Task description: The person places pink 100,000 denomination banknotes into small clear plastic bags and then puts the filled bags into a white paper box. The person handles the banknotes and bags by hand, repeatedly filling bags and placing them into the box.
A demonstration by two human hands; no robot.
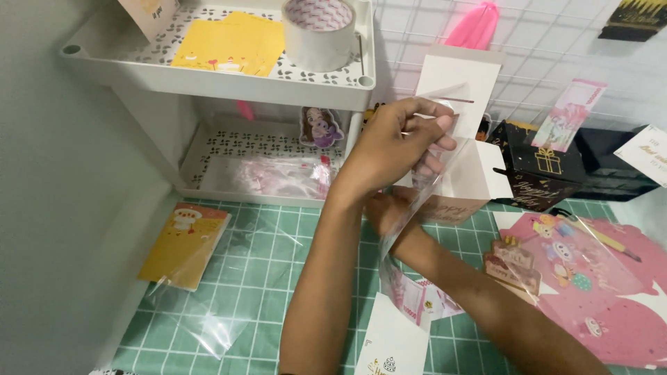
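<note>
head view | left hand (389, 149) fingers pinched on top edge of clear sleeve (417, 201) in front of white box (465, 132) | sleeve hangs long-axis downward to right hand (389, 208) under it, grip hidden

Single head-worn view, looking steeply down and forward, close over the left hand (392, 149); green cutting mat (278, 264) beneath it.

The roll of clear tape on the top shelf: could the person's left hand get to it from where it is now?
Probably yes. The roll of clear tape stands uncovered on the white perforated top shelf, nothing before it. But the left hand is pinching a clear plastic sleeve, so it would have to let go first.
</note>
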